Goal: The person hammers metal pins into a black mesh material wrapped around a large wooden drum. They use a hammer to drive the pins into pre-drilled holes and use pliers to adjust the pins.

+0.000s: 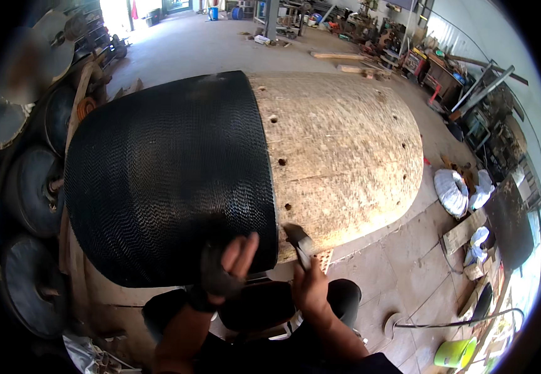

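The right hand [311, 288] is closed around the handle of a hammer-like tool [300, 240], whose dark head lies at the bare side of the seam, near the lower edge of the large barrel-shaped drum [345, 149]. Contact between the head and the surface cannot be confirmed. The left hand [227, 268], in a dark fingerless glove, is beside the seam on the black side, fingers extended; blur and dark material hide whether it grips anything. The drum lies on its side directly in front of the person. Its left portion is wrapped in a ridged black covering [171, 168]; its right portion is bare, tan and mottled, with a row of holes [282, 162] close to the covering's edge. The step in hand appears to be working or fastening this edge, the left hand steadying and the right hand tooling. The next move probably calls for the left fingers to be kept clear of the head and for short, controlled strokes along the seam. Beyond the drum, large discs [30, 287] stand at left, and a green bucket [454, 353] is on the floor at lower right.
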Available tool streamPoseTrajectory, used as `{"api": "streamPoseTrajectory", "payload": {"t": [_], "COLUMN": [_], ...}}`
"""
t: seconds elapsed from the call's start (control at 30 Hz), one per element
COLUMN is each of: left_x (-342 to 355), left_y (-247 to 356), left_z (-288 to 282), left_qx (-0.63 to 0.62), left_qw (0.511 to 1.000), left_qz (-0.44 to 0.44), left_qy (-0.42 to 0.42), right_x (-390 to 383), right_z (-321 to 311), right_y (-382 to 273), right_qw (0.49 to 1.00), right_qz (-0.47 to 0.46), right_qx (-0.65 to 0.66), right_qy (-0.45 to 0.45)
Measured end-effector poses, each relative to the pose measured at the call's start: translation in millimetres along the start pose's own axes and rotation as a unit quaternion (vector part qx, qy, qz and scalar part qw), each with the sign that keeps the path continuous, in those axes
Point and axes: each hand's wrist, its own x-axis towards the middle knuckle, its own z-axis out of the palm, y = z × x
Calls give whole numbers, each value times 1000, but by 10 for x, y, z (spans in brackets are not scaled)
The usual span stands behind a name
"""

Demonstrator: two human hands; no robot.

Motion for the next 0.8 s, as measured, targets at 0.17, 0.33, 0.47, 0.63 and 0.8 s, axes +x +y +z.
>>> {"api": "streamPoseTrajectory", "payload": {"t": [0.17,0.33,0.47,0.63,0.8], "left_x": [346,357,445,455,422], "left_y": [-489,-537,-487,-477,-138], "left_z": [94,79,53,115,22], "left_qx": [59,26,66,131,110], "left_qw": [998,999,997,991,993], "left_qz": [-12,-6,29,-3,-40], "left_qy": [29,40,37,35,-23], "right_x": [-19,-35,-146,-348,-569], "right_z": [-35,-179,-264,-296,-297], "right_y": [11,-63,26,144,280], "right_qw": [999,995,992,991,988], "right_qz": [-23,16,62,72,88], "right_qx": [44,101,111,114,125], "right_qy": [-2,-24,-24,-20,-32]}}
